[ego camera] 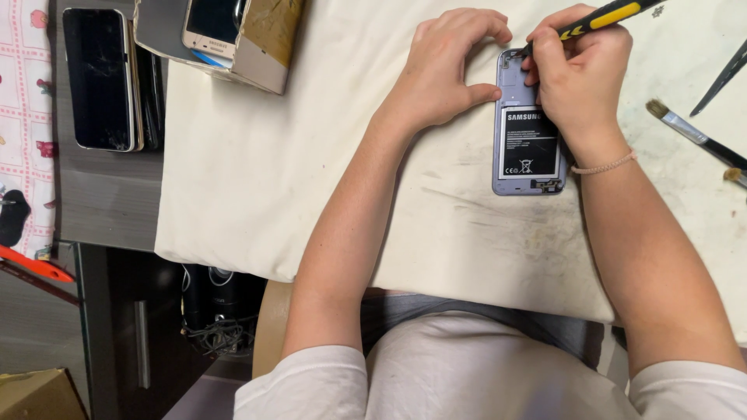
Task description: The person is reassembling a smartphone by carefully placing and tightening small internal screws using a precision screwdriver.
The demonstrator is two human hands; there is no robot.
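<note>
White shirt [467, 381] closest, low in view, with both bare arms reaching up over a cream cloth [257, 179].

Phone [528, 124] flat on the cloth, back cover off, battery [530, 143] showing in the middle. Looks thin and light. Probably stiff, yet easy to crack or scratch, so best held by the long edges, not pressed on the open insides. Likely slides on the cloth unless pinned down.

Left hand [443, 74] curled, thumb and fingertips against the phone's left edge, keeping it from sliding. Right hand [580, 74] closed around a black and yellow screwdriver [603, 15], tip down at the phone's top corner.

Further out: brush [692, 134] to the right, well apart from the phone. Up left, open box [233, 39] with a phone inside. Beside it, off the cloth, dark phone [97, 78] on a grey desk [109, 202].
</note>
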